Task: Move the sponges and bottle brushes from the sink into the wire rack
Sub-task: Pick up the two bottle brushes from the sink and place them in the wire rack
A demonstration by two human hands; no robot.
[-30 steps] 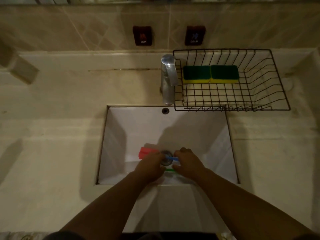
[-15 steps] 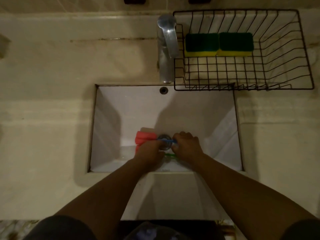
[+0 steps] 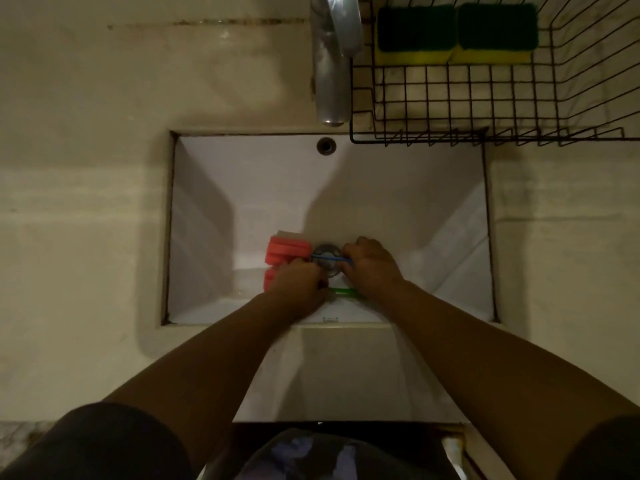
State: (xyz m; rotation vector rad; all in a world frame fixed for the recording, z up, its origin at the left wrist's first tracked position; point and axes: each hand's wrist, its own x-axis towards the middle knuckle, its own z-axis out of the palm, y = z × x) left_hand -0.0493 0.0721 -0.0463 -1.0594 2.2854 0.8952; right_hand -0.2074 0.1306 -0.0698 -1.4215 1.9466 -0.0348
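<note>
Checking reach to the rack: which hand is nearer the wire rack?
Right. The right hand is below the wire rack; the left hand is farther left.

The sink (image 3: 398, 188) sits mid-frame in the bench (image 3: 79, 209). Upper right, the rack (image 3: 519, 98) holds two sponges (image 3: 457, 32) side by side, with the tap (image 3: 332, 60) just left of it. Low in the sink, the brushes (image 3: 287, 252) lie left of the drain (image 3: 327, 252).

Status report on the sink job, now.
Both hands, left hand and right hand, closed on brush handles at the drain. Two sponges in wire rack. Pink brush heads in sink. Nothing blocking.
</note>
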